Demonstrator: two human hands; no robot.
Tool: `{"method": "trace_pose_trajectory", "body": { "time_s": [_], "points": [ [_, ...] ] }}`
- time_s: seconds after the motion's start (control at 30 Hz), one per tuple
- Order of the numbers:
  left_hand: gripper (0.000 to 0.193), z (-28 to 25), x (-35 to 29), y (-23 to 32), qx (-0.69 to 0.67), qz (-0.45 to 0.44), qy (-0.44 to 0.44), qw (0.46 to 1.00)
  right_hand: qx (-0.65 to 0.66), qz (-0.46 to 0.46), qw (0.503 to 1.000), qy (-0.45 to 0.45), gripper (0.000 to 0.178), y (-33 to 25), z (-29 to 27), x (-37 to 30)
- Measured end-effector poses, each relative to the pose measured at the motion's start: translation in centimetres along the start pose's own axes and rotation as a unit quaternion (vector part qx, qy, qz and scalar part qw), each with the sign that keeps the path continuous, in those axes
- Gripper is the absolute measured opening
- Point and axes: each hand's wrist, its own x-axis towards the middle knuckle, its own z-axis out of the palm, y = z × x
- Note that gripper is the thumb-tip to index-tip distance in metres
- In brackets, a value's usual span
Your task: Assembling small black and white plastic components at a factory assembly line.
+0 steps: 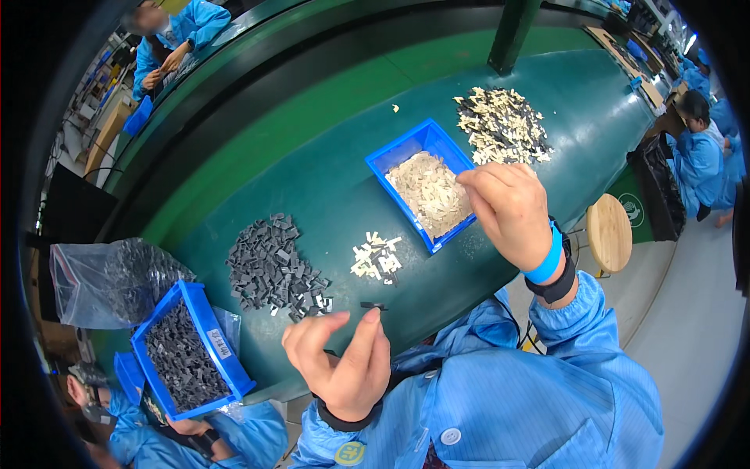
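Note:
My left hand (344, 367) is low over the near side of the table, a small black rectangular piece (373, 305) at its fingertips. My right hand (512, 211) has its fingers pinched above the right rim of a blue bin (402, 213); whatever is between those fingertips is too small to make out. Flat cream-coloured pieces (430, 191) fill that bin. Between the hands lies a little group of cream and dark pieces (376, 256). A heap of loose dark grey pieces (273, 266) spreads out left of it.
Beyond the bin is a pile of mixed cream and black pieces (504, 125). At left, a second blue bin (223, 356) holds black parts beside a clear plastic bag (94, 281). A green post (514, 39) rises at the far edge. People in blue sit around; a wooden stool (609, 233) stands right.

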Motion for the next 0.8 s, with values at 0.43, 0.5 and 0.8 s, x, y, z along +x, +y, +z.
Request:
{"method": "trace_pose_trajectory", "body": {
  "time_s": [0.43, 0.5, 0.8],
  "points": [
    [0.034, -0.9, -1.5, -0.6, 0.129, 0.183, -0.048, 0.973, 0.505, 0.005, 0.833, -0.227, 0.012, -5.8, 0.2, -1.1],
    [0.033, -1.4, -1.8, -0.5, 0.127, 0.182, -0.066, 0.973, 0.510, -0.004, 0.822, -0.253, 0.012, -6.1, 0.4, -1.0],
    [0.032, -2.9, -3.9, -0.9, 0.093, 0.149, -0.107, 0.979, 0.549, -0.020, 0.770, -0.325, 0.007, -7.9, 1.5, -1.7]
  ]
}}
